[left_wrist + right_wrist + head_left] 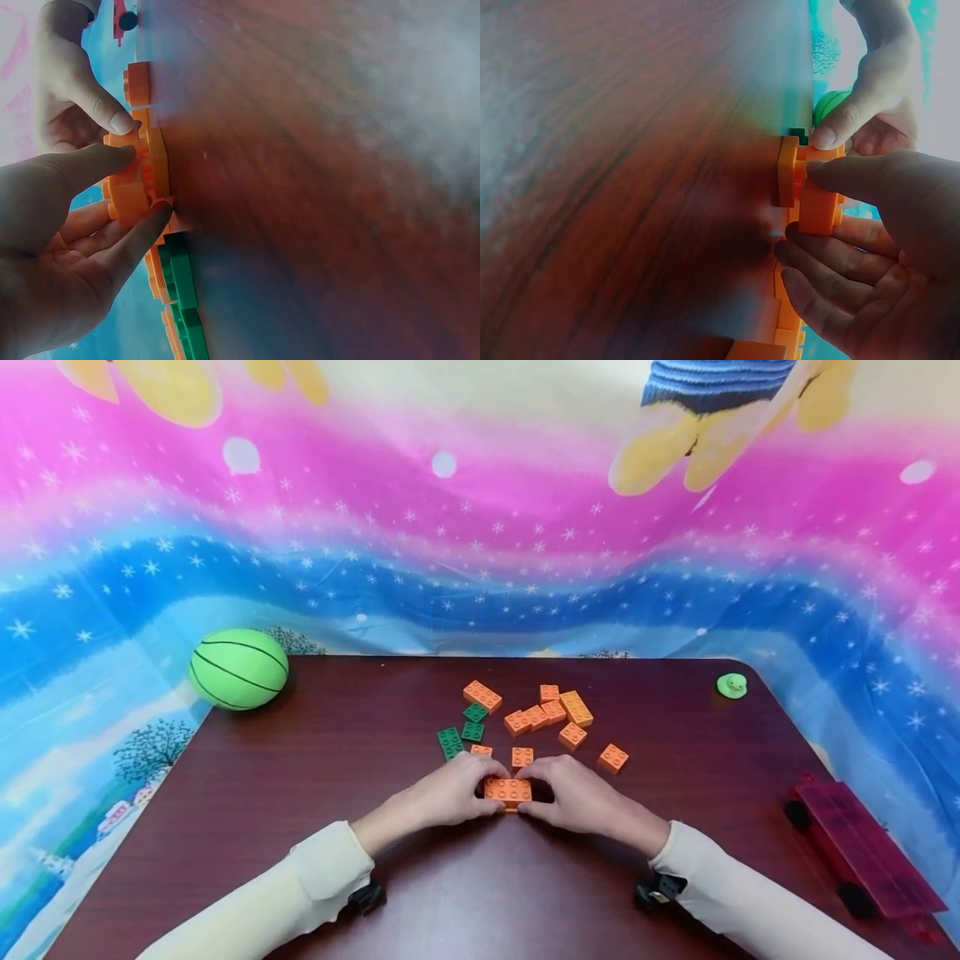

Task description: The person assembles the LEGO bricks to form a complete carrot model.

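Observation:
An orange toy building brick, studs up, is between both hands near the middle of the table. My left hand pinches it at its left end, thumb on the near side; my right hand does the same at its right end. The wrist views show another orange brick right below the held one, on the tabletop. Just beyond the fingers lie a small orange brick and, partly hidden by the left hand, another orange brick. A green brick lies beyond the left hand.
Farther back are two small green bricks and several scattered orange bricks. A green ball sits at the table's far left corner, a green toy duck at the far right. Along the right edge stands a red skateboard.

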### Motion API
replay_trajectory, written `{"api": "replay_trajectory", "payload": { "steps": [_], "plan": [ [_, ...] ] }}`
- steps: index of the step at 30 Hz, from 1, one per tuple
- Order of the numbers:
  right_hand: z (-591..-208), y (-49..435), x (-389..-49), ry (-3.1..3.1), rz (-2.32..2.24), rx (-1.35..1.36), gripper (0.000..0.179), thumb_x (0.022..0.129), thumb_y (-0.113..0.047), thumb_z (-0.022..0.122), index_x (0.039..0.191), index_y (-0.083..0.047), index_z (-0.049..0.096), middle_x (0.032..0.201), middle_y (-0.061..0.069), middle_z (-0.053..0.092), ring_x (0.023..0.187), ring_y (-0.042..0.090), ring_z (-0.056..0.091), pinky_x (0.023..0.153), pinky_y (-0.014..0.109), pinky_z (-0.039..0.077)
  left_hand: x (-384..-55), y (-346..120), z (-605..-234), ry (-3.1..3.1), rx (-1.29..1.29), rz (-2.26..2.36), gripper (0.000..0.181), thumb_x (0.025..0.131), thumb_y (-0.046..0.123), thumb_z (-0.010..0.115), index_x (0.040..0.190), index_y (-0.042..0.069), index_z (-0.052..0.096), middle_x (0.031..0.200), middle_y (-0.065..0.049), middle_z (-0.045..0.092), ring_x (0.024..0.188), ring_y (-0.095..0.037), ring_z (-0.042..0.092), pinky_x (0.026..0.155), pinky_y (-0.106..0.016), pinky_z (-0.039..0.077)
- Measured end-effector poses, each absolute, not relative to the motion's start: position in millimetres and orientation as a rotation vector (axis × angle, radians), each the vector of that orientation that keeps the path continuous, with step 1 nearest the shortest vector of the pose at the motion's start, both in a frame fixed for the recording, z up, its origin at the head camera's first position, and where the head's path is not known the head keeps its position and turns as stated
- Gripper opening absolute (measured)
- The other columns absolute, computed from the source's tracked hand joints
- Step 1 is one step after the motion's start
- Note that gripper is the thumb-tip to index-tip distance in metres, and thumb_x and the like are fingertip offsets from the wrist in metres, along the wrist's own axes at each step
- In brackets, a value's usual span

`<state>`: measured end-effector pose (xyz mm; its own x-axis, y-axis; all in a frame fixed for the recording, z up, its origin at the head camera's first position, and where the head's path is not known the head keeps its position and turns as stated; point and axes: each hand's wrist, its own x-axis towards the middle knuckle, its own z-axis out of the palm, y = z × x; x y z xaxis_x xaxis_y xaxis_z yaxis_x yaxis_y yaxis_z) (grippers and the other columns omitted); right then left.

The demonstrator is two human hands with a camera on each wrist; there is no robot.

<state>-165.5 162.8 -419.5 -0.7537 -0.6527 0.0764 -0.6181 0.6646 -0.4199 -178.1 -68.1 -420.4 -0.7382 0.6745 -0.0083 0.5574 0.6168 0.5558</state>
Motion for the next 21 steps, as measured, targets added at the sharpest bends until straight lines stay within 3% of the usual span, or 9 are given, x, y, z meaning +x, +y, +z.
{"api": "replay_trajectory", "payload": {
  "steps": [8, 21],
  "plan": [
    [-415.5, 160.3, -169.6, 2.754, -0.689, -1.077, 0.029, 0.089, -0.027, 0.081, 0.116, -0.016, 0.077, 0.104, -0.004, 0.078, 0.08, 0.005, 0.065, 0.071, 0.021, 0.05, -180.7, -71.6, -417.2, 2.588, 1.044, 0.85, 0.031, 0.09, 0.02, 0.08, 0.118, 0.01, 0.076, 0.108, -0.001, 0.077, 0.083, -0.006, 0.061, 0.072, -0.021, 0.049],
    [-417.0, 160.0, -169.2, 2.749, -0.666, -1.042, 0.028, 0.088, -0.03, 0.082, 0.113, -0.017, 0.079, 0.1, -0.005, 0.079, 0.076, -0.001, 0.062, 0.067, 0.02, 0.048, -182.0, -71.5, -420.7, 2.535, 1.028, 0.9, 0.029, 0.088, 0.021, 0.082, 0.115, 0.011, 0.079, 0.106, 0.0, 0.079, 0.08, -0.007, 0.062, 0.069, -0.02, 0.048]
  ]
}}
